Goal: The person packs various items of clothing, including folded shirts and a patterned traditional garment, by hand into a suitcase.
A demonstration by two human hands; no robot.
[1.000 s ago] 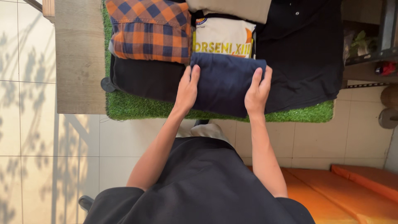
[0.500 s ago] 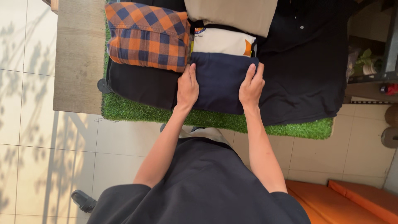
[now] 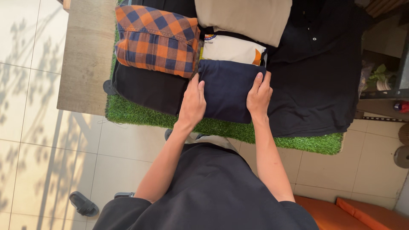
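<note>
i'm watching a folded navy garment [image 3: 228, 89] held between both hands on the green turf mat [image 3: 140, 115], and the relation that matters is that it lies straight ahead of the wrists, with each hand set against one of its side edges. the left hand [image 3: 194, 102] lies flat along the garment's left edge, fingers pressed together and pointing away from the body, thumb side resting on the navy cloth; it also overlaps the edge of the black folded garment [image 3: 149, 87] just beside it. the right hand [image 3: 258, 94] rests on the garment's right edge, fingers close together and laid over the top of the fold, with the big spread black shirt [image 3: 315, 72] touching it on the far side. neither hand pinches anything that i can see; both read as flat, pressing palms. the navy piece looks slightly longer front to back than across, so its long axis runs away from the body, parallel to the fingers. both hands sit about equally near it, the left a touch closer to the body. taking the navy garment as landmark: a cream printed shirt [image 3: 230, 49] touches its far edge, a tan folded piece [image 3: 243, 17] lies beyond that, the orange and blue plaid shirt [image 3: 155, 38] sits at its far left, and bare turf shows along its near edge.
</note>
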